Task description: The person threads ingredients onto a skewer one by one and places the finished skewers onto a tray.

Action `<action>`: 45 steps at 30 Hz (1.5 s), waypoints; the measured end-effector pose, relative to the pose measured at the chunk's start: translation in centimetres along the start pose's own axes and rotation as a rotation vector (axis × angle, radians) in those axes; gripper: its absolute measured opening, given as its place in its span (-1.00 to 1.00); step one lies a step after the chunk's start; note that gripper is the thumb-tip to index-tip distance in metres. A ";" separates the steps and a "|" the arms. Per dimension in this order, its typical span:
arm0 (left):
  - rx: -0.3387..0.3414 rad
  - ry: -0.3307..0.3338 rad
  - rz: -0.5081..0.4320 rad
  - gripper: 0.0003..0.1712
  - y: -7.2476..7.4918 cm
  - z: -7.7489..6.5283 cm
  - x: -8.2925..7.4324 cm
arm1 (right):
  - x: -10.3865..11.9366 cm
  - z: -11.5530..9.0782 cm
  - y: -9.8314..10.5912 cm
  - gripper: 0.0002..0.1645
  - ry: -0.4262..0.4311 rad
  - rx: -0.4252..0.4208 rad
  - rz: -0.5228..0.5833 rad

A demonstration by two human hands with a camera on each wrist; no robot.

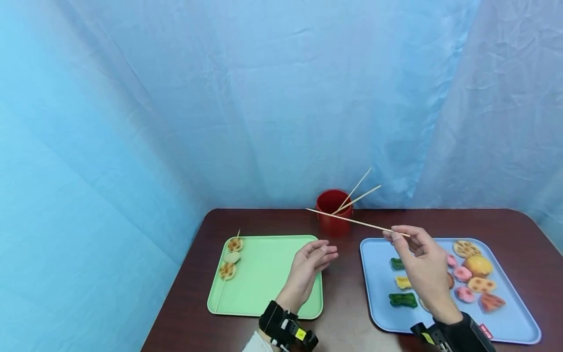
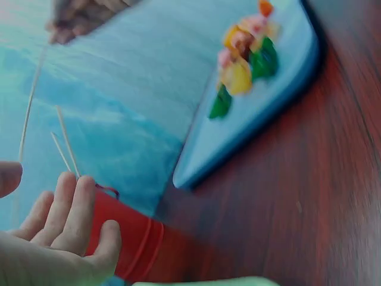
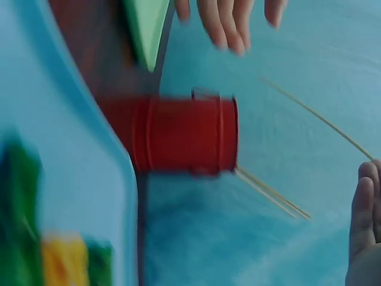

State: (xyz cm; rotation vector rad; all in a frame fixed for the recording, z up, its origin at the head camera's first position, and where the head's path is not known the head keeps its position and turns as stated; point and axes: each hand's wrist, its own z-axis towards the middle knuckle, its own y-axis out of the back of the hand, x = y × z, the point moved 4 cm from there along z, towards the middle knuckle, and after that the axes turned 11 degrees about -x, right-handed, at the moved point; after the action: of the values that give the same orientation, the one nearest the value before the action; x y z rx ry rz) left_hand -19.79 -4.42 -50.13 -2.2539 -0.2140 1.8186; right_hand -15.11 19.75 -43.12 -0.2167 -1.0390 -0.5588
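The right hand [image 1: 424,266] pinched a skewer [image 1: 358,223] near one end, midair near the red cup [image 1: 331,228]; the left hand [image 1: 307,269] was empty, fingers loose. Gripped so far back, I thought, the skewer could swing and jab that palm.

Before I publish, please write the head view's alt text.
A right hand pinches a thin stick; the left hand is open. On the table: a green tray with one skewer, a red cup with two sticks, a blue tray of food pieces.
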 end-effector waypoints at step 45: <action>-0.069 -0.140 -0.144 -0.68 2.1 -0.7 -1.6 | -5.5 -2.0 -1.4 -0.41 -0.428 0.334 -0.053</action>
State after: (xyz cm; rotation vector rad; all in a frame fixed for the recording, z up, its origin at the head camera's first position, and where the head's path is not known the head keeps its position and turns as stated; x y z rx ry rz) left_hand -19.55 -6.87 -49.08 -2.0957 -0.4581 1.9197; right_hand -16.49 19.55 -48.92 -0.0112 -1.5390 -0.3847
